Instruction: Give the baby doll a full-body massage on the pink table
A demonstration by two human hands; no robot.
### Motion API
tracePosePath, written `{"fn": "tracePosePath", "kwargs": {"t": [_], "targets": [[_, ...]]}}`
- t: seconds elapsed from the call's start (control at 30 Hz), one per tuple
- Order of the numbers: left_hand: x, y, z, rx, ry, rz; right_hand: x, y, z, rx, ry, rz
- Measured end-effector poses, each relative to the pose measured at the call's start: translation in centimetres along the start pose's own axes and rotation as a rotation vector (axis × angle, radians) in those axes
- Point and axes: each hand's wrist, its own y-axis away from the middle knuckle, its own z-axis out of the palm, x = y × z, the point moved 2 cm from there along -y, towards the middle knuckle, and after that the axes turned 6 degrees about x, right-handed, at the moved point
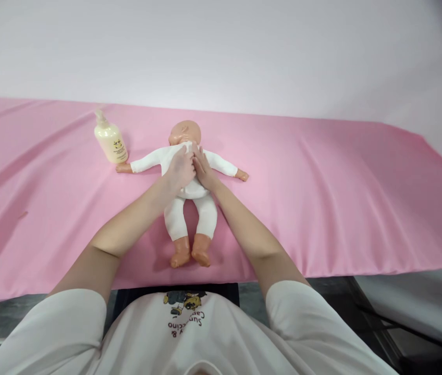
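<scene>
Doll (pixel 194 191) probably light, soft-bodied; best held around middle. On doll's back: left hand (pixel 182 167) curled, grip unclear; right hand (pixel 205 171) fingers extended.

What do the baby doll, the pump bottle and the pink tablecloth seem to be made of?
Baby doll: probably smooth vinyl, given the soft sheen on its bare head and moulded feet; its white covering looks like matte fabric.
Pump bottle: likely glossy plastic, with bright highlights on its shoulder.
Pink tablecloth: smooth fabric, draping in soft folds; fibre unclear.
</scene>
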Motion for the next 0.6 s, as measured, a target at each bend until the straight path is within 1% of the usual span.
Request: {"fn": "tracePosePath", "kwargs": {"t": [0.03,0.07,0.1,0.17,0.23,0.3,0.4,0.47,0.53,0.6], "targets": [[0.2,-0.1,-0.6,0.007,-0.007,-0.061,0.9,-0.1,0.4,-0.03,0.013,0.026],[0.4,-0.2,-1.1,0.023,-0.046,-0.084,1.6,-0.3,0.8,-0.056,0.033,0.045],[0.6,-0.3,-1.4,0.045,-0.1,-0.076,2.0,-0.3,1.1,-0.074,0.064,0.065],[0.6,-0.3,-1.6,0.09,-0.236,0.034,1.9,-0.3,1.3,-0.108,0.154,0.105],[0.4,-0.2,-1.6,0.117,-0.322,0.15,1.0,0.0,1.3,-0.153,0.274,0.154],[-0.1,-0.1,-1.8,0.139,-0.414,0.244,-0.3,0.4,1.2,-0.203,0.391,0.174],[-0.9,-0.3,-2.8,0.206,-0.748,0.341,-2.2,1.1,1.5,-0.219,0.498,0.196],[-1.3,-0.6,-3.5,0.255,-0.966,0.359,-3.3,1.8,1.9,-0.201,0.511,0.216],[-1.7,-0.8,-3.9,0.27,-1.064,0.345,-4.3,2.6,2.4,-0.19,0.508,0.236],[-1.9,-0.8,-4.0,0.25,-1.113,0.329,-5.3,3.6,2.9,-0.211,0.519,0.249]]}}
